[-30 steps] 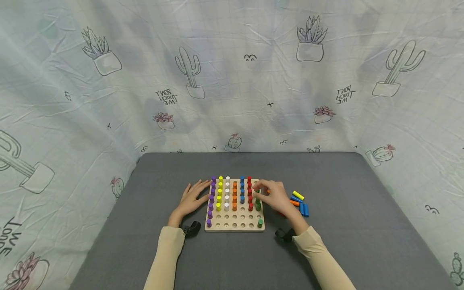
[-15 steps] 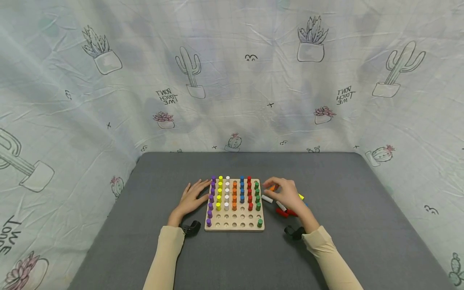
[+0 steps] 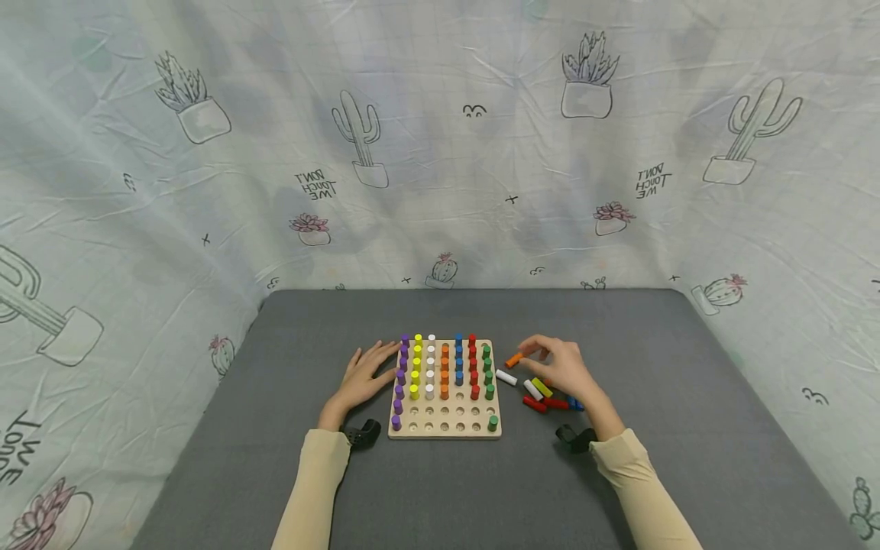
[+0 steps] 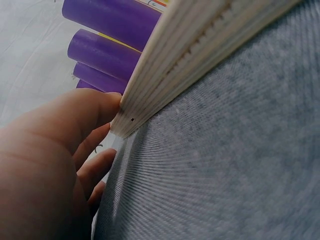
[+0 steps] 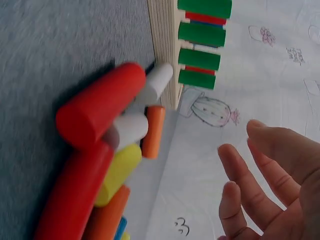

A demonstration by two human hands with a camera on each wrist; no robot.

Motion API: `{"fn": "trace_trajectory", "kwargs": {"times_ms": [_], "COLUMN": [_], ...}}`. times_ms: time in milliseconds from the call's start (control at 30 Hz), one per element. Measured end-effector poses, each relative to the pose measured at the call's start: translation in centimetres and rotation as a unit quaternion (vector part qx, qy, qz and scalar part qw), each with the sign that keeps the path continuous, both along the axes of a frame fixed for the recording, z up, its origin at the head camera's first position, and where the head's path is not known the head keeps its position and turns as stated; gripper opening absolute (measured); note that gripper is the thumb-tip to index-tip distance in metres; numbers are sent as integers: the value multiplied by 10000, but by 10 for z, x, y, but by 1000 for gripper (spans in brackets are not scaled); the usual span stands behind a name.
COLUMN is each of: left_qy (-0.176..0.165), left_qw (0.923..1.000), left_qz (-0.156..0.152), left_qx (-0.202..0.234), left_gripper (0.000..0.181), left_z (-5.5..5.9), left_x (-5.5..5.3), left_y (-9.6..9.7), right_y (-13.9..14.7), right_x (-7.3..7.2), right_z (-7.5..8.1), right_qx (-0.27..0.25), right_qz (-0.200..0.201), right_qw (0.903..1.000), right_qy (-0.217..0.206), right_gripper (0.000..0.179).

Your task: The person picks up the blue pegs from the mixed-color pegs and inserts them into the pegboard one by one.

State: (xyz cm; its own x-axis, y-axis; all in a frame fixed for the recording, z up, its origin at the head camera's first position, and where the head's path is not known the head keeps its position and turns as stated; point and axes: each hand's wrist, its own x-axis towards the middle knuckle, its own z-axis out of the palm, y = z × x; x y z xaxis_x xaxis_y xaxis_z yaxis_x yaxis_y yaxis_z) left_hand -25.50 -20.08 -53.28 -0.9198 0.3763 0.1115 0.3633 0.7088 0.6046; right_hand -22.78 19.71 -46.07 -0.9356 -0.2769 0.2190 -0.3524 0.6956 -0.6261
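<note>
A wooden pegboard (image 3: 436,434) carries columns of purple, yellow, white, orange, blue, red and green pegs. Beside its left edge lies my left hand (image 3: 364,376), fingers extended; in the left wrist view the thumb (image 4: 102,102) touches the board's side, near the purple pegs (image 4: 112,20). My right hand (image 3: 560,367) hovers over the loose pegs right of the board, thumb and fingers apart and holding nothing in the right wrist view. Nearest its fingertips is an orange peg (image 3: 514,359). Around it lie a white peg (image 3: 506,377), a yellow peg (image 3: 542,387) and a red peg (image 3: 534,403).
A second white peg (image 3: 532,389), another red peg (image 3: 555,403) and a blue peg (image 3: 575,403) are in the same pile, partly covered by the right hand. Grey cloth (image 3: 330,328) covers the table. A printed curtain (image 3: 440,153) hangs behind and at both sides.
My right hand has drawn back rightward from the green pegs at the board to above the loose pegs. A green peg stands in the right column where its fingers were. The left hand stays put.
</note>
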Motion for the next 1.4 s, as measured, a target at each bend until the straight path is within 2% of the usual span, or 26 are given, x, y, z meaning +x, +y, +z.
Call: {"fn": "trace_trajectory", "kwargs": {"times_ms": [400, 700, 1400], "left_qy": [-15, -6, -31], "left_qw": [10000, 10000, 10000], "left_qz": [27, 44, 34], "left_qx": [-24, -44, -42], "left_gripper": [57, 56, 57], "left_z": [-1, -2, -1], "left_x": [0, 1, 0], "left_y": [0, 0, 1], "right_y": [19, 29, 47], "right_x": [0, 2, 7], "right_z": [0, -3, -18], "right_qx": [133, 283, 991], "right_qz": [-147, -224, -308], "right_qw": [9998, 9991, 9945], "right_qy": [44, -238, -108], "right_gripper": [21, 21, 17]}}
